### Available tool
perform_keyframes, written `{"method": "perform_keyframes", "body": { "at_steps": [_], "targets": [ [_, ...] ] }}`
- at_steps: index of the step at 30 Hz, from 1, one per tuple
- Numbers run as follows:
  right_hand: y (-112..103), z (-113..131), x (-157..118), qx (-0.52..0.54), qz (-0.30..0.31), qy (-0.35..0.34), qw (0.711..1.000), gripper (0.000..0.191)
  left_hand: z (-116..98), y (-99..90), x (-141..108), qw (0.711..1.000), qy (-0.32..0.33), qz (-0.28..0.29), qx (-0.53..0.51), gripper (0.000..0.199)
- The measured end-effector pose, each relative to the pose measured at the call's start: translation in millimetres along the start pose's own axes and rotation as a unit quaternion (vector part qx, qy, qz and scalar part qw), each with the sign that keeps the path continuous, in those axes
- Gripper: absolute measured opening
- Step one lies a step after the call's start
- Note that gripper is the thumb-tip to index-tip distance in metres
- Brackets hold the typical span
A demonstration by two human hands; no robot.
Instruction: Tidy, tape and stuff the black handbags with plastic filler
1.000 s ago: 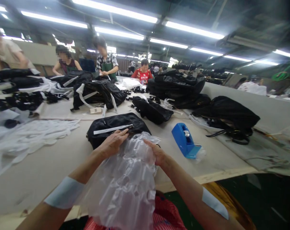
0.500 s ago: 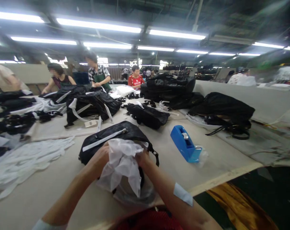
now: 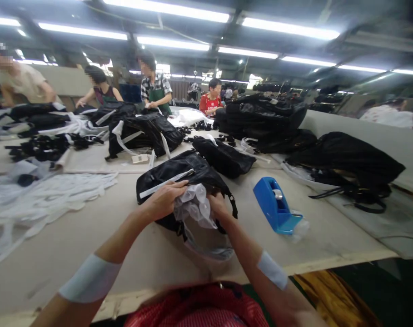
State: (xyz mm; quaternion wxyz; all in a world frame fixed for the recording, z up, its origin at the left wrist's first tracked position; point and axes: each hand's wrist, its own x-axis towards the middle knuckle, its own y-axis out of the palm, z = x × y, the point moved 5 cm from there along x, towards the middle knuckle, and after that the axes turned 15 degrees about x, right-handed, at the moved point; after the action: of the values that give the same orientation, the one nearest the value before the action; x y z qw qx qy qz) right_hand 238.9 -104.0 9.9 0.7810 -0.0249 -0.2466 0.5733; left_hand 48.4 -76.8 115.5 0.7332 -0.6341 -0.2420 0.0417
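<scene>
A black bag [image 3: 206,168] with a white strip along its zipper lies on the table before me, its opening towards me. Crumpled translucent white plastic [image 3: 194,204] bulges from that opening, and part of it hangs down onto the table. My left hand [image 3: 163,200] is closed on the bag's edge at the left of the opening, its fingers lying over the black fabric beside the plastic. At the right side of the opening is my right hand [image 3: 218,208], against the plastic; its fingers are hidden inside.
A blue tape dispenser [image 3: 276,206] stands to the right. Behind the bag lie another black bag [image 3: 223,156] and a large black pile [image 3: 261,118]. White strips [image 3: 52,204] spread over the left side. Several co-workers stand or sit across the table.
The plastic has gone deeper into the bag and bulges out less. My left hand has moved from behind the plastic onto the bag's edge. The view has shifted left.
</scene>
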Motion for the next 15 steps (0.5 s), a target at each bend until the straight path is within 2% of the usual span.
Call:
{"method": "perform_keyframes", "body": {
  "at_steps": [2,5,7,9,11,13,15],
  "targets": [
    [-12.7,-9.5,-22.7,-0.016,0.004,-0.007,1.0,0.069,1.8,1.7,-0.3,1.0,-0.001,0.005,-0.011,0.051],
    [-18.6,-9.2,-52.4,-0.073,0.084,-0.122,0.986,0.115,-0.2,3.6,-0.4,0.999,0.005,0.007,-0.033,0.054],
    [-11.8,-3.7,-55.5,-0.097,0.11,-0.194,0.97,0.13,-2.6,2.8,1.9,0.999,0.005,0.003,-0.044,0.055],
    [-2.3,4.6,-43.8,-0.086,0.073,-0.245,0.963,0.119,-2.9,0.3,4.4,0.999,0.004,0.005,-0.049,0.057],
    [8.9,15.0,-29.3,-0.072,0.04,-0.306,0.948,0.089,1.1,-4.3,4.6,0.999,-0.001,0.013,-0.045,0.057],
    [20.9,24.8,-20.1,-0.092,0.061,-0.373,0.921,0.059,8.1,-11.3,1.4,0.999,-0.008,0.022,-0.029,0.056],
    [30.6,32.1,-13.9,-0.146,0.102,-0.41,0.894,0.042,13.1,-19.9,-3.0,1.0,-0.018,0.021,-0.01,0.06]
  ]
}}
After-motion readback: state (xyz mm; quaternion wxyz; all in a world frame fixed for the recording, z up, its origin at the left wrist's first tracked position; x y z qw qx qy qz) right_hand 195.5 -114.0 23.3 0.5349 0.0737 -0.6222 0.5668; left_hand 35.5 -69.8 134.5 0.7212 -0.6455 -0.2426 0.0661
